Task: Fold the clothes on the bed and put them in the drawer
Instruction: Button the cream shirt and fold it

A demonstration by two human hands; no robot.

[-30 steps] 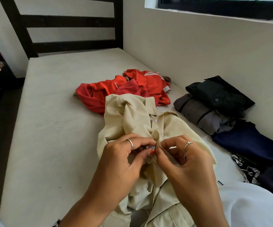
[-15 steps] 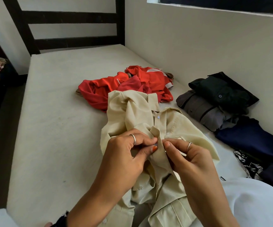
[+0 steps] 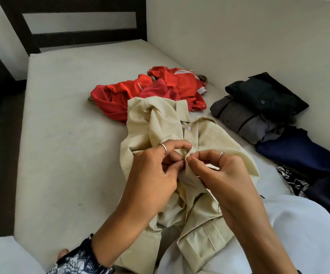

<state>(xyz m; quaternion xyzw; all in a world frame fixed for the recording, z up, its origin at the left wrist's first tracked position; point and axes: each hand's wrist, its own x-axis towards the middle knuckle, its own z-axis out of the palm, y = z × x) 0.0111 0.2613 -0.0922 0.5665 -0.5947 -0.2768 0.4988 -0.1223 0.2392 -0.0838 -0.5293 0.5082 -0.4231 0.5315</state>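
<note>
A cream button-up shirt [image 3: 160, 123] lies crumpled on the bed [image 3: 65, 119] in front of me. My left hand [image 3: 156, 175] pinches the shirt's front placket from the left. My right hand [image 3: 219, 175] pinches the same placket from the right, fingertips meeting the left hand's. One white button shows just above the hands. Beyond the shirt lies a crumpled red garment [image 3: 160, 89]. At the right, against the wall, folded clothes sit in a stack: a black shirt [image 3: 267, 95] on a grey shirt [image 3: 239, 119].
A dark blue garment [image 3: 294, 151] and a black-and-white patterned cloth [image 3: 290, 178] lie at the right near the wall. The dark wooden headboard [image 3: 77, 34] stands at the far end. My white-clad knees frame the bottom corners. No drawer is in view.
Both hands kept pinching the shirt's placket with small finger shifts. The camera tilted down slightly, so the window left the view.
</note>
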